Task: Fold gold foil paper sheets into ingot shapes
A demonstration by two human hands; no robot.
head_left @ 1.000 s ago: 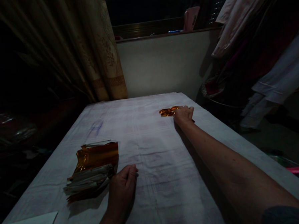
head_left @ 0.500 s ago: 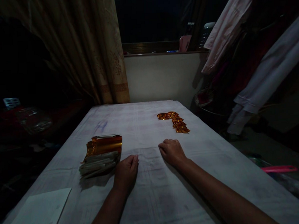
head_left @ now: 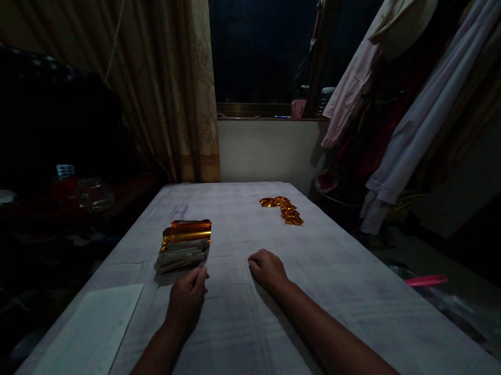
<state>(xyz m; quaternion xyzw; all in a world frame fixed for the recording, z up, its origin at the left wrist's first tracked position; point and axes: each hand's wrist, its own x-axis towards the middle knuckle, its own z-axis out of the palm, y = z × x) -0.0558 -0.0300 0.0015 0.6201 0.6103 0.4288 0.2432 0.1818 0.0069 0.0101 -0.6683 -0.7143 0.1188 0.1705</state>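
the left hand is resting curled just beside the sheet stack, the right hand on the table; whether either is gripping anything, i cannot tell. a light touch would be sparing thin sheets. grey is fronting the stack's shiny gold; gold pieces are glinting beyond the right hand.

The head view looks down across the table.

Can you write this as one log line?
left hand: curled, near grey-and-gold paper stack | right hand: curled, over white plaid cloth | bent row of gold foil pieces: beyond right hand
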